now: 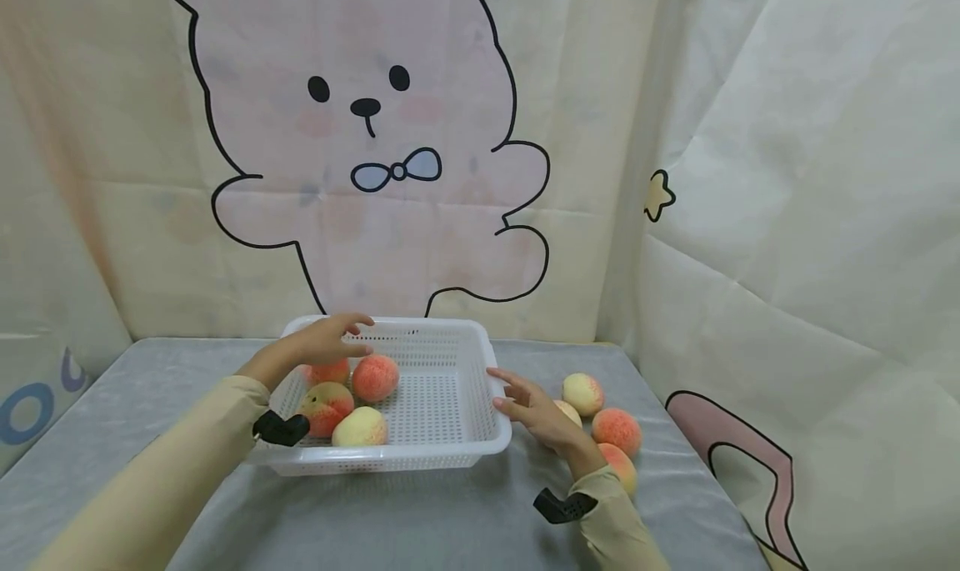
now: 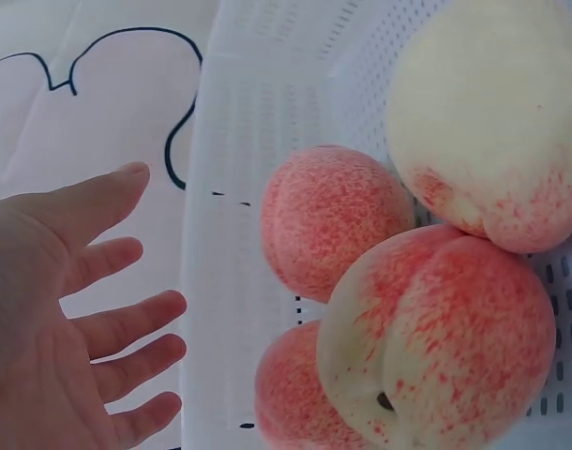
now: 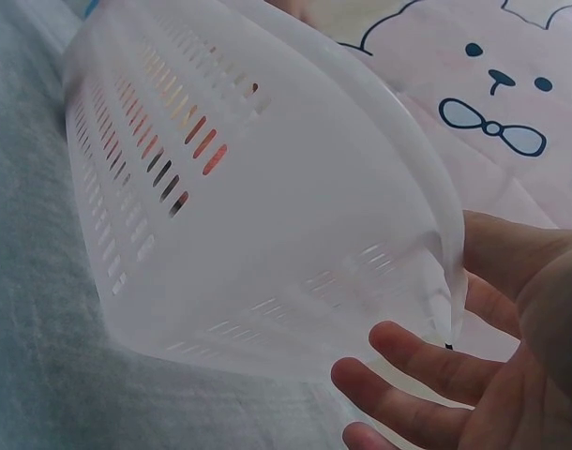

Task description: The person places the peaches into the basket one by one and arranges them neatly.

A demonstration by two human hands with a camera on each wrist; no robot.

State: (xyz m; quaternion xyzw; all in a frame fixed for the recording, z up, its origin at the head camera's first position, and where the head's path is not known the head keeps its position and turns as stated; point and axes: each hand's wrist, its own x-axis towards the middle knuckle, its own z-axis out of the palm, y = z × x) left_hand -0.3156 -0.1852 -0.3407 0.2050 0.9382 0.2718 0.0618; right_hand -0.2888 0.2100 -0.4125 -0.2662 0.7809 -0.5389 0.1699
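Beige sleeves (image 1: 142, 479) are leading to the left hand (image 1: 322, 340), spread wide, hovering empty near peaches (image 1: 375, 378) in the basket (image 1: 435, 400), and the right hand (image 1: 542, 413), loosely spread, touching its rim. A careless sweep could be sending loose peaches (image 1: 617, 432) beside the right hand rolling.

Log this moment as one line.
white perforated basket: four peaches | gray-covered table: four peaches right of basket | left hand: open near basket's far-left corner | right hand: at basket's right rim

We cannot read any words, letters, numbers, brand names, labels or signs on anything in these three views.
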